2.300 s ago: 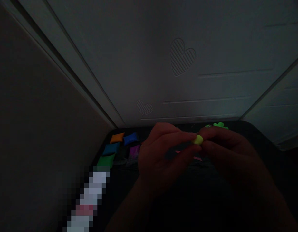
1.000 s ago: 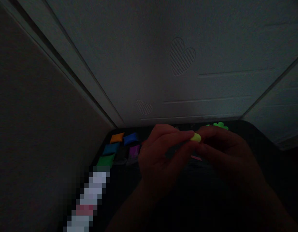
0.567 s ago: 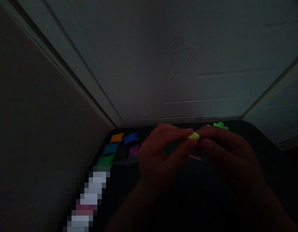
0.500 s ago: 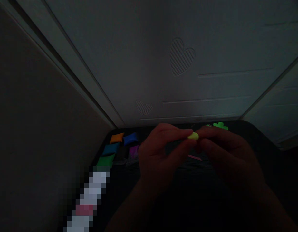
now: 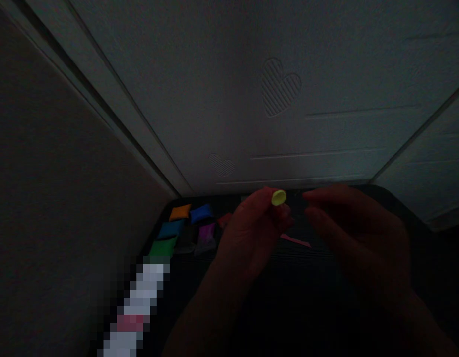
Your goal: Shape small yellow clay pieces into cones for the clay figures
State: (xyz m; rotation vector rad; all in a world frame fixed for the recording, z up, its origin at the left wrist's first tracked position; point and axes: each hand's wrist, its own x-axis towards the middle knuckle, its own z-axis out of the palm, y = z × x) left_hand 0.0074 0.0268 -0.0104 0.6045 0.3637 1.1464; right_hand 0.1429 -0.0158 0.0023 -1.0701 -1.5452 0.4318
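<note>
A small, flattened yellow piece of modelling clay (image 5: pixel 279 198) is held at the thumb and fingertips of my left hand (image 5: pixel 253 225). Its rounded face is turned up towards me. To the right, my right hand (image 5: pixel 358 233) hovers apart from the clay, thumb and forefinger slightly separated with nothing visible between them. Its other fingers are lost in the dark. Below and between the hands, a thin pink strip (image 5: pixel 296 241) lies on the dark table.
At the table's left are soft packets: orange (image 5: pixel 180 212), blue (image 5: pixel 201 213), teal (image 5: pixel 170 229), green (image 5: pixel 163 247), purple (image 5: pixel 206 232) and a dark one (image 5: pixel 187 238). A reddish item (image 5: pixel 225 219) is partly behind my left hand. A white panel (image 5: pixel 229 99) with embossed hearts rises behind the table.
My hands have parted. The left has turned and moved left with the yellow clay, while the right has let go of it. The green flower shape is now hidden behind my right hand.
</note>
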